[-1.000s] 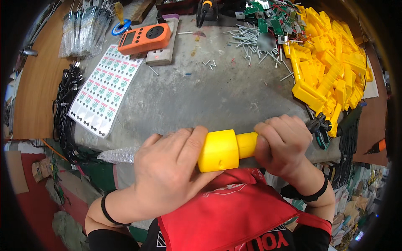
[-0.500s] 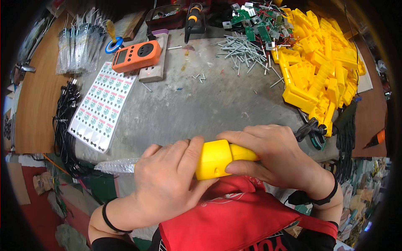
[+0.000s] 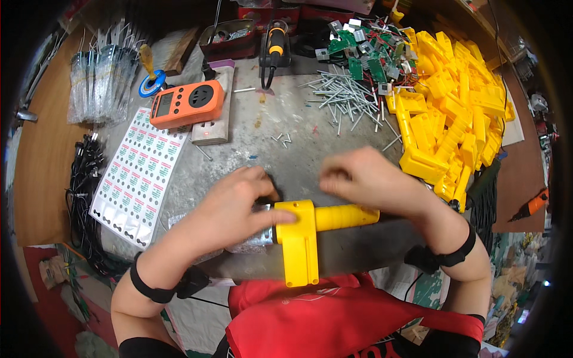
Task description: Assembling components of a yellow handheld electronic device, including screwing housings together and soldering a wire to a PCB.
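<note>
Red apron (image 3: 334,316) nearest. Yellow tool (image 3: 300,244) at the bench's near edge, block end overhanging toward the apron, ribbed handle (image 3: 343,218) pointing right. Left hand (image 3: 242,200) half-curled, thumb laid on the block's left side; right hand (image 3: 358,173) bent loosely just beyond the handle. Blur and angle: can't tell whether either pinches anything. Tool looks like hard plastic: probably light, stiff, smooth block a bit slippery; best hold is the ribbed handle, other hand steadying the block. Farther: sticker sheet (image 3: 137,173) and orange meter (image 3: 188,104) left, yellow parts pile (image 3: 453,119) right, loose screws (image 3: 349,98), green boards (image 3: 364,53), soldering iron (image 3: 276,45) at back.
</note>
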{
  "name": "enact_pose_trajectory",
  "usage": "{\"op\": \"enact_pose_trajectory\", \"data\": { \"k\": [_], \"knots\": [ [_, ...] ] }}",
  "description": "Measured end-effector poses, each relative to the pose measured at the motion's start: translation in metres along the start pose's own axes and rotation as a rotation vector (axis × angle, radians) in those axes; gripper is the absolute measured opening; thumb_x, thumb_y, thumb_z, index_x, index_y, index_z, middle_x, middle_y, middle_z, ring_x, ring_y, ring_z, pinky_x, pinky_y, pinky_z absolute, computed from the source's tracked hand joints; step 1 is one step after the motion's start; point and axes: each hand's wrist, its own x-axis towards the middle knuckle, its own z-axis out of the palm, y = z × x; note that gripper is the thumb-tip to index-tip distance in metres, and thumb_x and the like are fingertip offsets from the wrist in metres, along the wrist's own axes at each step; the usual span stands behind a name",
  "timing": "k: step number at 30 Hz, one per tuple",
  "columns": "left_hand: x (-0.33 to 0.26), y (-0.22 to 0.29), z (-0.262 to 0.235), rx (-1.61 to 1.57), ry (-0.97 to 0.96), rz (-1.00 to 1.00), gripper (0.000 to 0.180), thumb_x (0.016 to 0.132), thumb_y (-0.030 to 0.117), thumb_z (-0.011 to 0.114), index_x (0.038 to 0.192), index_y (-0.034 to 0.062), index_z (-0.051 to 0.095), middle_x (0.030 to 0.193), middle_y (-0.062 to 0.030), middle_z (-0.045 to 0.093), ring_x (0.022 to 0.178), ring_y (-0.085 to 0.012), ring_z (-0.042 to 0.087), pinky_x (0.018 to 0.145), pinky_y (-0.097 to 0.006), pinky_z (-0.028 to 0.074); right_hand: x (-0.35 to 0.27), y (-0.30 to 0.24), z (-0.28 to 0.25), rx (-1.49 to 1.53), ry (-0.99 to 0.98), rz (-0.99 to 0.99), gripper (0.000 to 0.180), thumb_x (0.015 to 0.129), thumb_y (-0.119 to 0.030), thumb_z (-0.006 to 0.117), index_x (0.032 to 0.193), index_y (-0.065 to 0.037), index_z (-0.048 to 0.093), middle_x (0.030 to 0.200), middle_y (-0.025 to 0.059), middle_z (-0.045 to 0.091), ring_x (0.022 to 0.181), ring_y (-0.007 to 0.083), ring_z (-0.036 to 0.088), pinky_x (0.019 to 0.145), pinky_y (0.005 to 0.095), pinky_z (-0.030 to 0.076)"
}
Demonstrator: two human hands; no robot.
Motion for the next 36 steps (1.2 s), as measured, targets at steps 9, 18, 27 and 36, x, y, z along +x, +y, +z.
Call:
{"op": "enact_pose_trajectory", "data": {
  "k": [9,18,27,36],
  "knots": [
    [0.07,-0.053,0.001,0.24,0.336,0.137,0.019,0.074,0.002,0.073,0.09,-0.0004,0.064,0.094,-0.0178,0.063,0.091,-0.0395,0.062,0.079,-0.046,0.049,0.095,0.0,0.015,-0.189,0.267,-0.061,0.018,0.076,-0.012,0.071,0.092,-0.004,0.068,0.09,0.0197,0.069,0.092,0.0388,0.065,0.084,0.0452,0.052],
    [0.05,-0.033,-0.01,0.19,0.255,0.142,0.014,0.075,0.003,0.069,0.087,-0.0008,0.064,0.087,-0.0163,0.067,0.083,-0.0379,0.065,0.073,-0.042,0.052,0.087,-0.01,0.027,-0.405,0.337,-0.122,0.015,0.072,-0.009,0.069,0.086,-0.003,0.068,0.086,0.0199,0.069,0.088,0.0369,0.067,0.079,0.0461,0.053],
    [0.022,0.009,0.004,-0.004,0.048,0.37,0.011,0.077,0.003,0.068,0.087,0.0003,0.066,0.081,-0.0141,0.065,0.078,-0.0352,0.064,0.069,-0.041,0.051,0.03,0.001,-0.022,0.505,0.024,0.148,0.009,0.085,-0.004,0.067,0.089,0.003,0.064,0.073,0.0043,0.065,0.066,0.0095,0.062,0.06,0.0261,0.05],
    [0.038,0.007,0.0,0.181,0.01,0.299,0.014,0.079,0.002,0.066,0.092,-0.0004,0.068,0.088,-0.0142,0.066,0.088,-0.035,0.064,0.077,-0.042,0.052,-0.069,0.006,-0.009,0.315,0.219,0.258,0.01,0.086,-0.006,0.07,0.09,0.0,0.062,0.071,-0.0002,0.058,0.063,0.0065,0.054,0.059,0.0229,0.045]
  ]
}}
